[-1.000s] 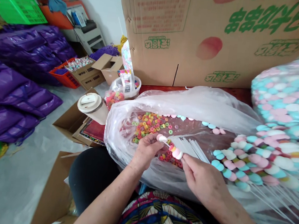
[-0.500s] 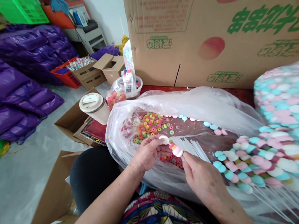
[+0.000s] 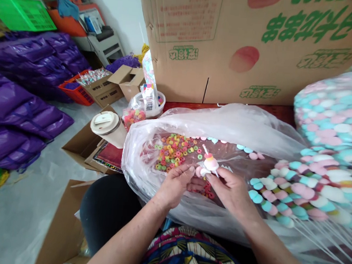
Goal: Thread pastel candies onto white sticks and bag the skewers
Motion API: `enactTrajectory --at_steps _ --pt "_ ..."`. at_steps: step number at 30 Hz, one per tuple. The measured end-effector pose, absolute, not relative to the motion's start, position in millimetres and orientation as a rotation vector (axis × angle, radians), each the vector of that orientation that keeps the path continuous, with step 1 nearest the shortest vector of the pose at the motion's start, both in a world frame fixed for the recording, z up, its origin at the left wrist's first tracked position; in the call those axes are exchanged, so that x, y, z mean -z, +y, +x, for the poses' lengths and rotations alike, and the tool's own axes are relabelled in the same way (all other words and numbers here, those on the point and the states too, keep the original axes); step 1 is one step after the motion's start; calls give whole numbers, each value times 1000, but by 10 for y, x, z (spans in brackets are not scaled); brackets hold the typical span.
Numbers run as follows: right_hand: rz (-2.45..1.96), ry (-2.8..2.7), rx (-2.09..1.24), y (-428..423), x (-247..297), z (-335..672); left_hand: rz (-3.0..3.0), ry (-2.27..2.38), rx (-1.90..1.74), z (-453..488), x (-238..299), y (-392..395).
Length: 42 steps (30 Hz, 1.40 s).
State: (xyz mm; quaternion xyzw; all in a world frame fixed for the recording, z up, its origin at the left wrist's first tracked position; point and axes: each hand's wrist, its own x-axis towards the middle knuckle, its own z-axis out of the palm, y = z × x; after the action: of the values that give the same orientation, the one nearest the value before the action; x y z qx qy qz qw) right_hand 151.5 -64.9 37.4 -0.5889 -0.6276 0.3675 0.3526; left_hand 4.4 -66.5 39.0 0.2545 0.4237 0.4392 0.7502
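My right hand (image 3: 231,190) pinches a thin white stick threaded with pink and white candy discs (image 3: 210,163), its tip pointing up and away. Close against it, my left hand (image 3: 175,181) pinches a pale disc at the lower end of that stick. Both hands hover over a clear plastic sheet (image 3: 231,124) spread on the table. Small coloured candy rings (image 3: 174,150) lie on the sheet just beyond my left hand. Loose white sticks (image 3: 226,168) lie behind my right hand.
Finished candy skewers (image 3: 296,190) are piled at the right, below a clear bag of pink and blue discs (image 3: 335,116). A big cardboard box (image 3: 250,44) stands behind. A lidded cup (image 3: 107,126) and a small tub (image 3: 154,102) sit left; purple bags (image 3: 23,95) cover the floor.
The stick has swung from lying sideways to pointing upward. My hands have drawn together, and the pale disc in my left fingers now sits at the stick's lower end.
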Motion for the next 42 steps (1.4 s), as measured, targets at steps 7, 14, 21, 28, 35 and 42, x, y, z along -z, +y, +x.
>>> enactTrajectory --at_steps 7,14,21,28,35,42 --pt "-1526 -1638 -1011 -693 -390 1560 487 975 -1032 73 -348 -657" --pt "-1534 -1589 -1210 -671 -388 1552 493 997 -1018 42 -372 -626" --pt "-1482 -1508 -1265 -656 -427 1537 607 985 -1017 -15 -375 -614" --pt "-1461 -1366 -1353 -688 -433 1513 659 960 -1012 -40 -407 -629" --pt "-1496 -1347 -1292 -655 -339 1455 711 984 -1091 58 -309 -639" --pt "-1557 -1962 -894 -830 -552 1752 532 1203 -1148 14 -259 -588"
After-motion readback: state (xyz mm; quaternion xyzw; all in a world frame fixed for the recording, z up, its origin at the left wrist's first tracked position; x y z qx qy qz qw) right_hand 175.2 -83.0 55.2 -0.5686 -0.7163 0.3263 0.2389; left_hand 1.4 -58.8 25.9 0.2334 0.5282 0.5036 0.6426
